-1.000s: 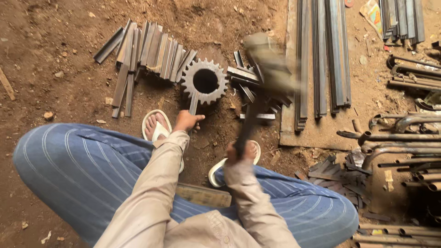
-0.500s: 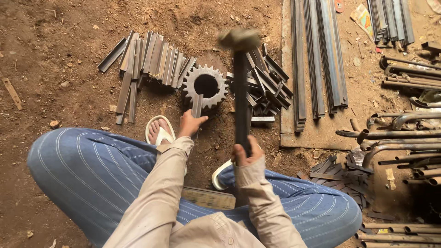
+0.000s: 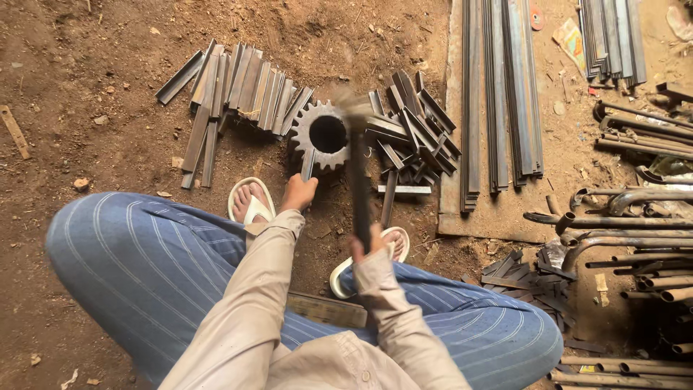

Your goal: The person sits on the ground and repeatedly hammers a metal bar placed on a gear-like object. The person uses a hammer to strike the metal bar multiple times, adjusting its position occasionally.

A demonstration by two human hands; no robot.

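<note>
My left hand [image 3: 298,193] pinches a short flat metal strip [image 3: 308,165] whose far end rests on a large toothed steel gear [image 3: 323,135] lying on the dirt. My right hand [image 3: 369,246] grips the dark handle of a hammer [image 3: 358,180]. The hammer's blurred head is over the right side of the gear, just beyond the strip. I am squatting, with striped blue trousers, beige sleeves and white sandals below the gear.
Cut angle-iron pieces [image 3: 238,87] lie fanned left of the gear; a jumbled pile [image 3: 411,133] lies right of it. Long steel bars [image 3: 498,94] rest on a metal sheet at right. Bent pipes and scrap [image 3: 628,217] fill the right edge. A wooden plank [image 3: 325,309] lies under my legs.
The hammer was raised to the right, then stood upright, and now its head has come down toward the gear. My left hand has kept hold of the strip.
</note>
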